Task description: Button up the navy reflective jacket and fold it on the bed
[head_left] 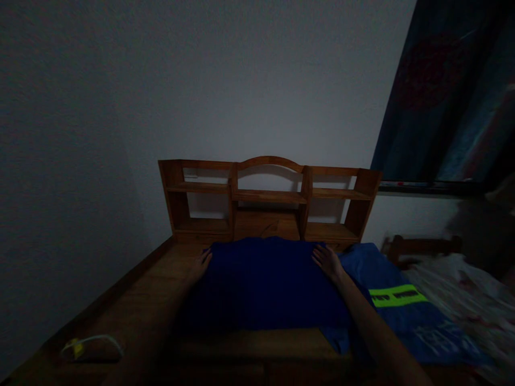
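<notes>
A dark blue cloth (pixel 269 284), perhaps a garment, lies spread over the wooden desk (pixel 156 279) in front of me. My left hand (pixel 201 265) rests at its far left corner, fingers stretched out against the edge. On the opposite side, my right hand (pixel 328 262) lies on the far right corner with its fingers apart. Beside my right forearm is a blue garment (pixel 402 321) with a bright yellow-green lettered band. A lighter blue flap of cloth pokes out under the near right edge. Dim light hides the finer folds.
A wooden shelf unit (pixel 269 195) with an arched top stands at the desk's back against the wall (pixel 261 80). A pale cord (pixel 94 338) with a yellow piece sits at the near left. To the right are a chair back (pixel 426 245), pale crumpled bedding (pixel 470 289) and a dark window (pixel 438 102).
</notes>
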The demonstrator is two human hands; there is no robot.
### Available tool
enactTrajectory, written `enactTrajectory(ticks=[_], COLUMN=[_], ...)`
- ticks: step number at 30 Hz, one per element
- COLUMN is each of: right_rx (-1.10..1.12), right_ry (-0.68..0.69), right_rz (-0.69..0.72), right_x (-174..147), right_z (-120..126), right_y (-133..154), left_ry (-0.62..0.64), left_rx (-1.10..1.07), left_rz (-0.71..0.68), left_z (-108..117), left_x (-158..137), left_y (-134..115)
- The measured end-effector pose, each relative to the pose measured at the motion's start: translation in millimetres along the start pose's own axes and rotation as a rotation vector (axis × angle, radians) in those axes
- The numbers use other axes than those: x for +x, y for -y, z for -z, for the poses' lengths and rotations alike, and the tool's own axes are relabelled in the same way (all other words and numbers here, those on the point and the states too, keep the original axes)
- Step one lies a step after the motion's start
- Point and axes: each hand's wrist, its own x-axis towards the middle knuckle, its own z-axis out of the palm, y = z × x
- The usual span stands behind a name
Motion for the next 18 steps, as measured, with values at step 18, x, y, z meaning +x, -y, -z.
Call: enactTrajectory(ticks=[18], right_rx=[-1.272], right_ry=[0.165], right_rz=[0.616], right_x=[-11.6], right_z=[-98.7], right_y=[-13.0], left_ry=[0.321], left_rx=[0.878], left_rz=[-0.595], left_z=[-151.0], left_x=[-25.5], left_y=[-22.9])
